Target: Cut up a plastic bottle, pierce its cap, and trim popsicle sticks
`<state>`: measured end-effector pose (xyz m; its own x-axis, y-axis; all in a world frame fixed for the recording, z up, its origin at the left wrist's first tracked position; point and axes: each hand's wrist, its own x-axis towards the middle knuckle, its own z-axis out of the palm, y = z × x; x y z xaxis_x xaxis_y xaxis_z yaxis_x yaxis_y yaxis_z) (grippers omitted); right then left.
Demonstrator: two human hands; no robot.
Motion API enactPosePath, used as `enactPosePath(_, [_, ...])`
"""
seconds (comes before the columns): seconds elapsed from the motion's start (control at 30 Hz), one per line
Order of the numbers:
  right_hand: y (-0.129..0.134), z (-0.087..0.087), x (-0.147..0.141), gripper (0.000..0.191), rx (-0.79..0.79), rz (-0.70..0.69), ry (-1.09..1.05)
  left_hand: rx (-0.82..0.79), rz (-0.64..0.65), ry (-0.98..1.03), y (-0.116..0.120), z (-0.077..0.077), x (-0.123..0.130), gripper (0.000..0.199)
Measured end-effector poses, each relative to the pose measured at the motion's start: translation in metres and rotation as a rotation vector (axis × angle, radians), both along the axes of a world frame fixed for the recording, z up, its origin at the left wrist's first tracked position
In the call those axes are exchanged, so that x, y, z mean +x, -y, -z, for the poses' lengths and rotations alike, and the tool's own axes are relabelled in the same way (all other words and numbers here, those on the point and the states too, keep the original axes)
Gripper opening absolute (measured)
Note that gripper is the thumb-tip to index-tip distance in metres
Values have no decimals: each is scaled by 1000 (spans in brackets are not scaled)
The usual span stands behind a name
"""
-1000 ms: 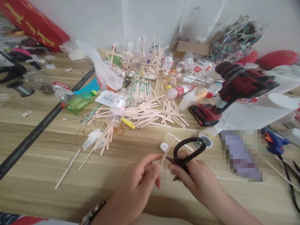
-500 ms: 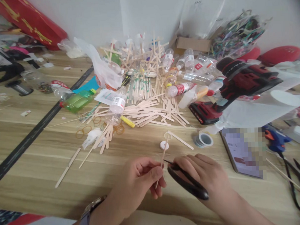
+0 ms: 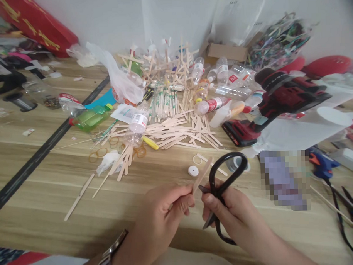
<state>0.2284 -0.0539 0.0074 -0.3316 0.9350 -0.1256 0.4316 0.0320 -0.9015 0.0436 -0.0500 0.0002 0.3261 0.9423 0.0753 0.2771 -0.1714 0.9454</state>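
My left hand (image 3: 170,208) pinches the lower end of a flat wooden stick (image 3: 203,173), which slants up to the right. Close by on its right, my right hand (image 3: 232,208) grips black-handled scissors (image 3: 226,186) around their middle, with the handle loops spread and the blades apart. One blade tip points at the stick near my left fingers. Just beyond my hands lie a white round cap (image 3: 193,171) with a dark centre hole, a thin pale ring (image 3: 197,159) and another flat stick (image 3: 221,169), partly behind the scissors.
A heap of wooden sticks (image 3: 176,133) lies beyond, with plastic bottles (image 3: 138,122) around it. A red and black cordless drill (image 3: 275,102) stands at the right, near a pixelated phone (image 3: 282,183) and a blue glue gun (image 3: 324,164). A black strip (image 3: 35,160) crosses the table's left.
The scissors have turned in my right hand, from closed and low to spread with one loop raised. The stick has tilted rightward in my left hand, away from the cap and ring.
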Motion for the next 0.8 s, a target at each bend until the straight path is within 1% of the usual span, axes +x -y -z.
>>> enactPosePath(0.07, [-2,0,-1,46,-88,3,-52,34,-12,-1,-1,2,1,30])
enactPosePath(0.13, [-4,-1,-2,49,-141,-4,-78,42,-9,-15,-2,5,1,30])
enactPosePath(0.23, [-7,-4,1,51,-229,-48,-113,65,24,-52,-5,7,-2,23])
enactPosePath(0.3, [-9,-7,5,53,-336,-93,-170,98,57,-47,-7,9,-7,22])
enactPosePath(0.4, [-11,-11,11,55,-523,-164,-248,147,108,-18,-9,10,-11,26])
enactPosePath(0.43, [-11,-11,12,55,-543,-177,-250,151,110,-15,-9,10,-11,27])
enactPosePath(0.47, [-11,-10,12,55,-523,-172,-231,143,103,-15,-9,10,-10,26])
enactPosePath(0.5, [-10,-8,10,54,-461,-151,-191,115,85,-17,-8,10,-8,25])
enactPosePath(0.53, [-10,-5,9,53,-358,-113,-136,64,56,-10,-7,10,-5,25])
enactPosePath(0.57, [-10,-2,7,51,-214,-64,-61,-15,27,14,-6,10,-2,27])
enactPosePath(0.6, [-9,2,5,49,-27,-14,35,-114,0,60,-5,9,1,29])
enactPosePath(0.67, [-10,8,4,42,431,64,285,-335,-30,192,-5,6,7,32])
enactPosePath(0.7, [-11,9,5,39,663,74,423,-423,-33,251,-6,5,9,31])
enactPosePath(0.73, [-12,10,7,35,857,58,552,-484,-23,290,-6,3,11,31])
enactPosePath(0.77, [-13,10,9,33,996,22,660,-519,-6,305,-7,2,11,31])
enactPosePath(0.8, [-14,10,11,32,1078,-21,734,-534,17,296,-8,1,10,32])
